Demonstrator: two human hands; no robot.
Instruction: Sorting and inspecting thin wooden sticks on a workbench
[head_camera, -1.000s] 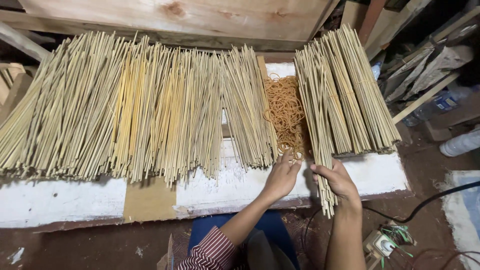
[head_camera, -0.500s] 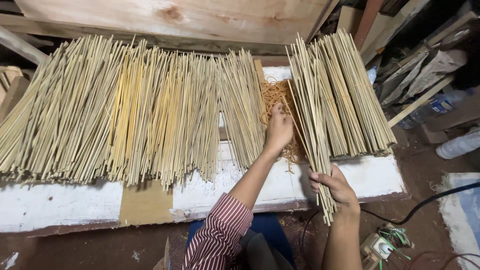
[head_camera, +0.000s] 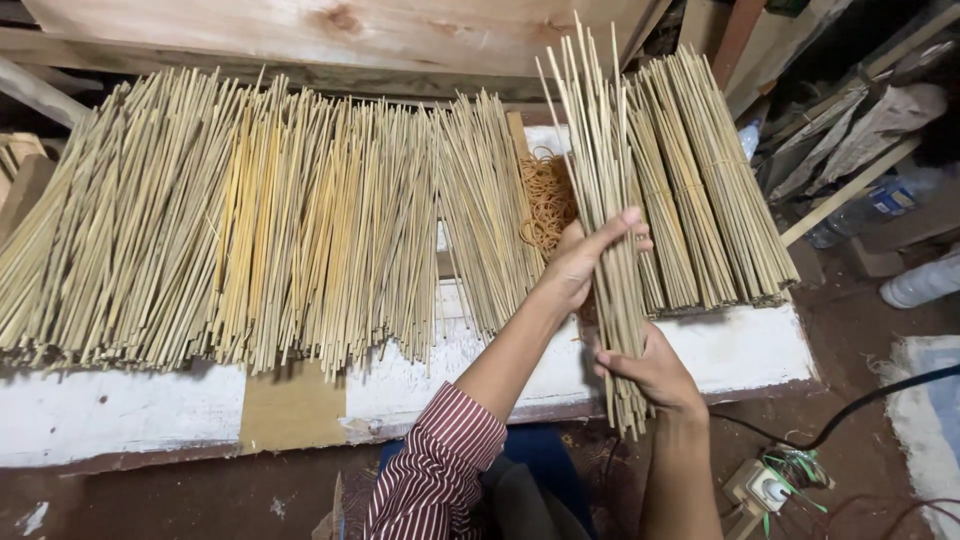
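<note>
Your right hand (head_camera: 655, 370) grips a bundle of thin bamboo sticks (head_camera: 605, 200) near its lower end, fingers curled tight around it, lifting it upright above the white bench (head_camera: 740, 345). Your left hand (head_camera: 585, 260) presses against the bundle's middle, fingers wrapped across it. A heap of orange rubber bands (head_camera: 548, 200) lies just behind, between the loose sticks (head_camera: 250, 220) and tied bundles (head_camera: 715, 190).

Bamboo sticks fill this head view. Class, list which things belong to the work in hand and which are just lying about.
In hand:
- bunch of bamboo sticks, lifted off the bench
- left hand, fingers across the bunch
- right hand, gripping it lower down
- pile of rubber bands
- loose bamboo sticks
- tied bundles

Lying about:
- power strip
- black cable
- plastic bottle
</note>
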